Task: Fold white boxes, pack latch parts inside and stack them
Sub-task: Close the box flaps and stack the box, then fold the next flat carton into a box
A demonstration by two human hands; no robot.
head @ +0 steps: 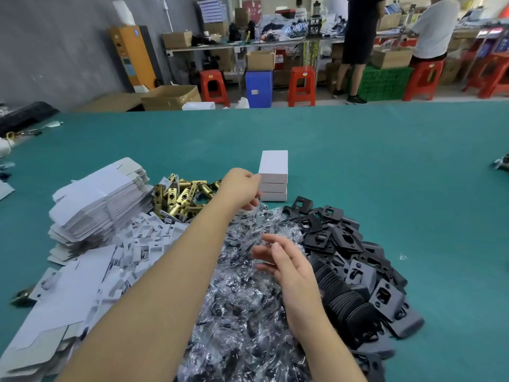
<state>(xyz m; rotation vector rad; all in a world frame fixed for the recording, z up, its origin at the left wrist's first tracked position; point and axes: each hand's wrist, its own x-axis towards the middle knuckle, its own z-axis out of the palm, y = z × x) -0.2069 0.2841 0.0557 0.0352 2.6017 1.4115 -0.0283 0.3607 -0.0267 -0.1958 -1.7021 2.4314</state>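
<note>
Stacked white cardboard boxes (273, 176) stand mid-bench on the green bench (385, 166); the left hand (242, 186), fingers curled, touches them; the right hand (286, 260) hovers relaxed over clear plastic bags (248, 299).

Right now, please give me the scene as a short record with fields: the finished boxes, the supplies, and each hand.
surface: green table
finished boxes: stack of closed white boxes, standing upright beyond the piles
flat cartons: pile of unfolded white box blanks, at the left
brass parts: heap of brass latch bolts
white parts: white plastic pieces
bagged parts: clear plastic bags, centre
black parts: black strike plates, at the right
left hand: beside the stack, grip unclear
right hand: open, above the bags
</note>
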